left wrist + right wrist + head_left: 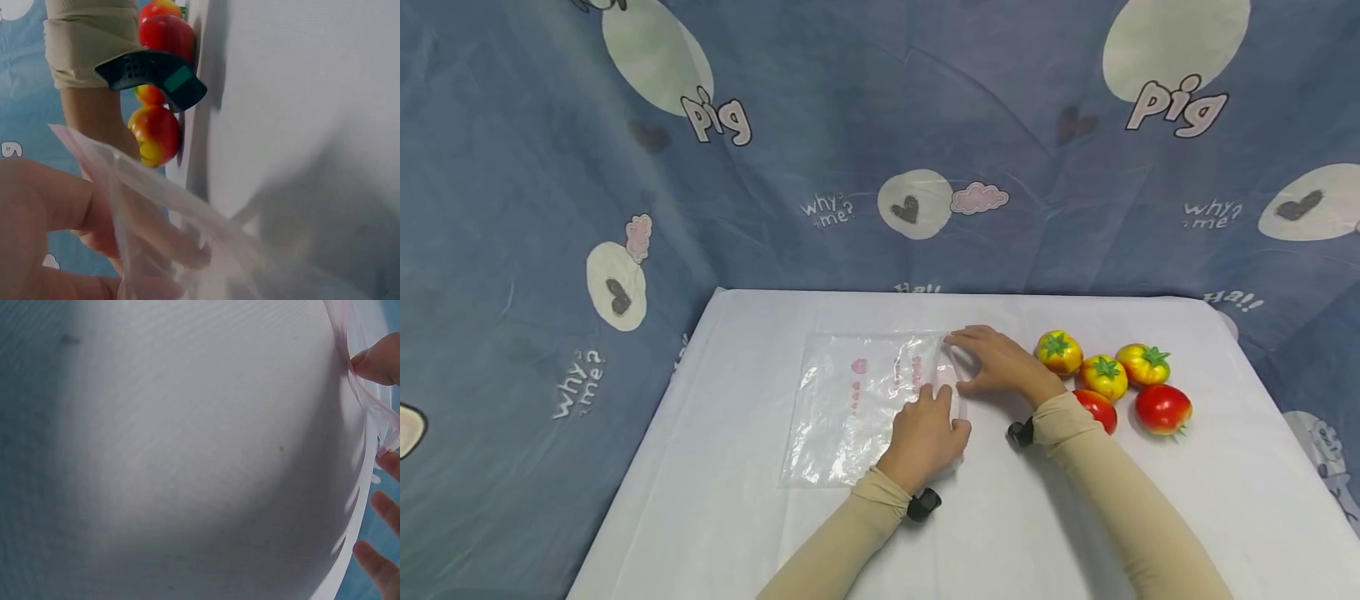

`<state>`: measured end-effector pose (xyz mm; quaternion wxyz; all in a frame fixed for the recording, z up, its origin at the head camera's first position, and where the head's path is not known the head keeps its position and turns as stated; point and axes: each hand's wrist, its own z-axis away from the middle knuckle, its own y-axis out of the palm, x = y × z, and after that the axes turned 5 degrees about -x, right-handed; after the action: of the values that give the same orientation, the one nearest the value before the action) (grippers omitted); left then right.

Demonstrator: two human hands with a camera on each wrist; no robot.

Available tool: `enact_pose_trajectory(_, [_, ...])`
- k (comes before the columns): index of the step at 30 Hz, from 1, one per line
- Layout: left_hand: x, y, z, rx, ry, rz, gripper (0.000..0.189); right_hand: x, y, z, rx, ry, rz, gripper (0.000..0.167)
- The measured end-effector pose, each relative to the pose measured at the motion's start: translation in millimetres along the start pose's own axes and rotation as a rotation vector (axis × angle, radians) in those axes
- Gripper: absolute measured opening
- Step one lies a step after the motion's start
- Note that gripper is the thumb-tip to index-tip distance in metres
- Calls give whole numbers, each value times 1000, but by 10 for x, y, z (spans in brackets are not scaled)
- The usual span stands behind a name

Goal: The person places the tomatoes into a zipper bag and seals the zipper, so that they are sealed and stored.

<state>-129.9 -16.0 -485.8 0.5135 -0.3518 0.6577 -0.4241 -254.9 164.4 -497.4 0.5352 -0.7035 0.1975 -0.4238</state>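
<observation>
1. A clear plastic bag with pink print lies on the white table, its pink-trimmed edge facing right.
2. Your left hand is at that edge; whether it pinches the plastic, I cannot tell.
3. Your right hand has fingers spread, thumb and fingertip touching the edge apart.
4. Five tomatoes crowd your right wrist; tabletop stretches wide left of the bag.
</observation>
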Motion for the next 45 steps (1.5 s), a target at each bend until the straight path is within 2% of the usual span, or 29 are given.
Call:
enact_pose_trajectory(5, [14, 50, 13, -38, 21, -48, 52, -3, 8, -3, 1, -1, 4, 81])
enact_pose_trajectory(9, [67, 63, 32, -37, 17, -17, 65, -17, 17, -6, 1, 14, 13, 81])
enact_pose_trajectory(17, [304, 91, 85, 32, -23, 180, 98, -42, 22, -13, 22, 43, -19, 82])
enact_pose_trajectory(21, [450, 102, 85, 41, -30, 288, 105, -42, 18, -28, 22, 37, -33, 81])
enact_pose_trajectory(27, [552, 116, 81, 62, -25, 361, 113, -38, 24, -29, 22, 18, -17, 80])
enact_pose_trajectory(32, [559, 110, 62, 48, -20, 371, 120, -22, 22, -6, 1, 6, -23, 81])
enact_pose_trajectory(36, [546, 132, 55, 12, -32, 364, 126, -9, 32, 14, -12, 12, -41, 81])
enact_pose_trajectory(45, [454, 113, 72, -137, 35, 213, 129, 38, 60, 44, -50, 11, -73, 84])
